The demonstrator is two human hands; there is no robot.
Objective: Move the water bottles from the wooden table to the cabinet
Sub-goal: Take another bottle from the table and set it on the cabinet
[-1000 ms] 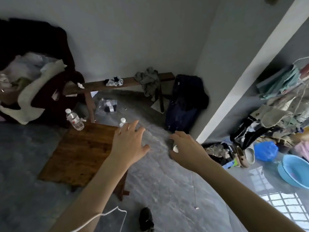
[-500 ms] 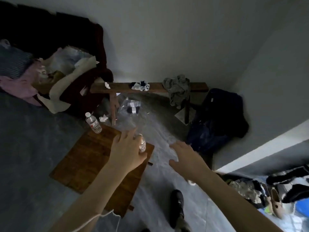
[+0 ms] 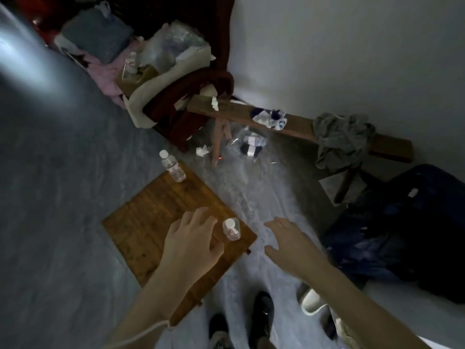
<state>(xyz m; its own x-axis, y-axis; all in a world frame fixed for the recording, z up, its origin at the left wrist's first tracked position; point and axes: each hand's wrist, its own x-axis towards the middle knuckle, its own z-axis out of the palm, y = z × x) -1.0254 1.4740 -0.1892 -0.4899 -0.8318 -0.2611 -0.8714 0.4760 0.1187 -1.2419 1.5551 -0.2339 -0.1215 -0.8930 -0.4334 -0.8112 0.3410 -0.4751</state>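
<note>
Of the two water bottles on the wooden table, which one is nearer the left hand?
The bottle at the table's near right corner, just beside the left hand. The other bottle stands at the far corner, well beyond the hand.

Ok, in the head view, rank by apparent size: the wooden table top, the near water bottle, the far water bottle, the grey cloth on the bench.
1. wooden table top
2. grey cloth
3. far water bottle and near water bottle: unsure, seen from different angles.

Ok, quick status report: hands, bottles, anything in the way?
Both hands open, left hand beside near bottle, right hand off the table. Two bottles upright on wooden table; far bottle untouched. Nothing blocking.
</note>
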